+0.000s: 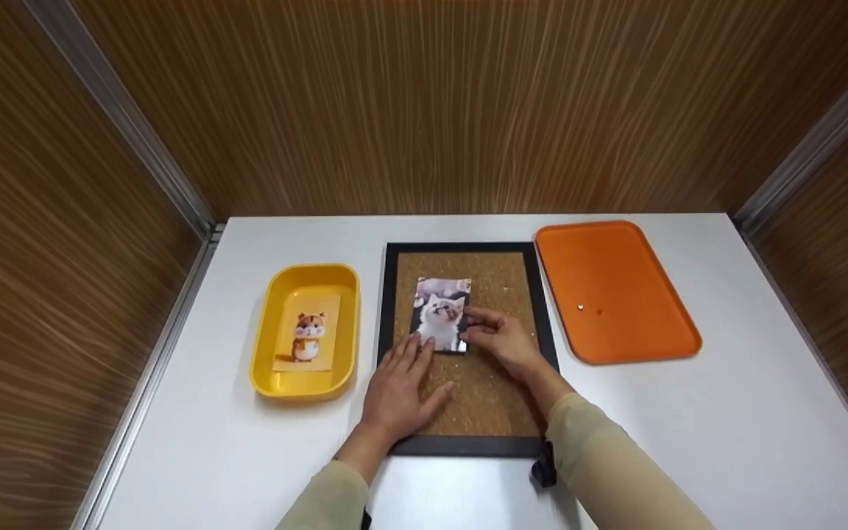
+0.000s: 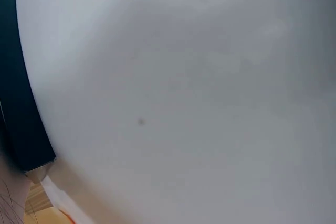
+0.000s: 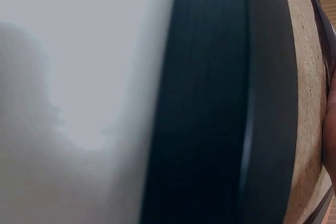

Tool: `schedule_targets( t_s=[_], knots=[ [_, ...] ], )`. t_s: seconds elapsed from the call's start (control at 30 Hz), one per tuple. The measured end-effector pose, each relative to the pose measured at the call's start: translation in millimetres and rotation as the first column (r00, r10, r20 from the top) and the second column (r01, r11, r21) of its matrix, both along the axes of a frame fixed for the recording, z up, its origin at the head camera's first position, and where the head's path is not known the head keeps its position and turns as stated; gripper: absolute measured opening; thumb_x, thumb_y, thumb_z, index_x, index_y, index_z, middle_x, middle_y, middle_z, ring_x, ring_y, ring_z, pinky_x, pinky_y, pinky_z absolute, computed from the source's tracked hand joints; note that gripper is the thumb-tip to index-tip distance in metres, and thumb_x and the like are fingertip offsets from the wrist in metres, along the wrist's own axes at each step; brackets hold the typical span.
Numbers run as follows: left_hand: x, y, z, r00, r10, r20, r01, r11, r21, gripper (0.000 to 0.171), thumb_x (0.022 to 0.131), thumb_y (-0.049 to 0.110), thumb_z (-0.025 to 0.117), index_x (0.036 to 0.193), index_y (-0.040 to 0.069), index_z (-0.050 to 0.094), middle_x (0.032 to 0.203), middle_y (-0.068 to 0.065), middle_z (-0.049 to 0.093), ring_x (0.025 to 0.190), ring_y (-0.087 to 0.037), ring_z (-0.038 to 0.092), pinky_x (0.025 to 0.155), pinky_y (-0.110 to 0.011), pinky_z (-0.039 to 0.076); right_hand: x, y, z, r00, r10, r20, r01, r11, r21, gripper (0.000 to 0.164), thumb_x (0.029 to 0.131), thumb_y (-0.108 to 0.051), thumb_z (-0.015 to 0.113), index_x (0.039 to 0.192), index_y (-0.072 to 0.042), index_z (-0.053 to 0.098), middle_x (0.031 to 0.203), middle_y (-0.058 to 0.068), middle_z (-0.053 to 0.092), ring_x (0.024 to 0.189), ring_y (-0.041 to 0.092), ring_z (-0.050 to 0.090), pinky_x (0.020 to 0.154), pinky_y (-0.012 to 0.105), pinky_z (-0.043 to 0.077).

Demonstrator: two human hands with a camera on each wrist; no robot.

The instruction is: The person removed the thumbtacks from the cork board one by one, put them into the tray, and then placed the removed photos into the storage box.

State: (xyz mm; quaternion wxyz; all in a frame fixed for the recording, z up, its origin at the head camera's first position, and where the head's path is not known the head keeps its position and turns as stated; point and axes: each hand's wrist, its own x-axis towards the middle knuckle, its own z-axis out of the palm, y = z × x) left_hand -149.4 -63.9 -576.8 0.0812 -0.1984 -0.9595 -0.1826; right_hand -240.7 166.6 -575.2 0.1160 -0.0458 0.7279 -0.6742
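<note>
A kitten photo lies over the upper middle of a black-framed cork board. At the photo's lower left edge, the fingertips of my left hand press down, with the fingers extended and the thumb spread over the cork. My right hand holds the photo's right edge with bent fingers and thumb; the exact contact is too small to make out. Little beyond the dark board frame and a sliver of hand shows in the right wrist view. The left wrist view mostly takes in white tabletop.
Left of the board stands a yellow tray with a hamster picture inside. An orange tray lies to the right, bearing tiny pieces, perhaps pins. Wood-patterned panels enclose the white table at the back and sides.
</note>
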Motion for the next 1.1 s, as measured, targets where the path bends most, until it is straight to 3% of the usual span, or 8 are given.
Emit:
schedule_targets(
  t_s=[0.17, 0.5, 0.8, 1.1],
  knots=[
    [-12.8, 1, 14.7, 1.000, -0.019, -0.020, 0.020, 1.000, 0.010, 0.078, 0.105, 0.062, 0.050, 0.165, 0.012, 0.040, 0.168, -0.017, 0.039, 0.155, -0.034, 0.036, 0.125, -0.052, 0.033, -12.8, 0, 11.5, 0.999, -0.019, -0.037, 0.019, 1.000, -0.003, 0.051, 0.093, 0.004, 0.075, 0.142, 0.005, 0.064, 0.124, 0.021, 0.072, 0.107, 0.022, 0.071, 0.085, 0.023, 0.059],
    [-10.7, -11, 42.5, 0.990, -0.043, -0.133, 0.046, 0.999, 0.024, 0.077, 0.106, 0.060, 0.051, 0.165, 0.011, 0.040, 0.165, -0.019, 0.043, 0.150, -0.037, 0.043, 0.124, -0.052, 0.034, -10.4, -8, 5.8, 1.000, 0.001, -0.027, -0.002, 1.000, -0.030, 0.050, 0.094, 0.006, 0.073, 0.143, 0.007, 0.062, 0.125, 0.023, 0.069, 0.106, 0.020, 0.069, 0.085, 0.022, 0.058],
    [-13.0, -49, 75.3, 0.984, -0.010, -0.179, 0.018, 0.999, 0.040, 0.079, 0.105, 0.060, 0.052, 0.164, 0.010, 0.041, 0.168, -0.018, 0.038, 0.155, -0.037, 0.036, 0.127, -0.052, 0.029, -6.7, -7, 1.1, 1.000, -0.015, -0.007, 0.015, 0.998, -0.053, 0.052, 0.092, 0.007, 0.074, 0.143, 0.008, 0.062, 0.125, 0.023, 0.070, 0.107, 0.022, 0.069, 0.087, 0.023, 0.058],
    [-3.0, -97, 86.8, 0.978, 0.103, -0.183, -0.102, 0.995, 0.015, 0.083, 0.101, 0.061, 0.058, 0.164, 0.012, 0.041, 0.166, -0.019, 0.041, 0.155, -0.035, 0.037, 0.128, -0.051, 0.027, -2.0, -3, -2.2, 0.999, -0.038, 0.007, 0.038, 0.996, -0.085, 0.053, 0.092, 0.008, 0.073, 0.144, 0.009, 0.060, 0.128, 0.024, 0.068, 0.112, 0.022, 0.067, 0.091, 0.022, 0.057]
  ],
)
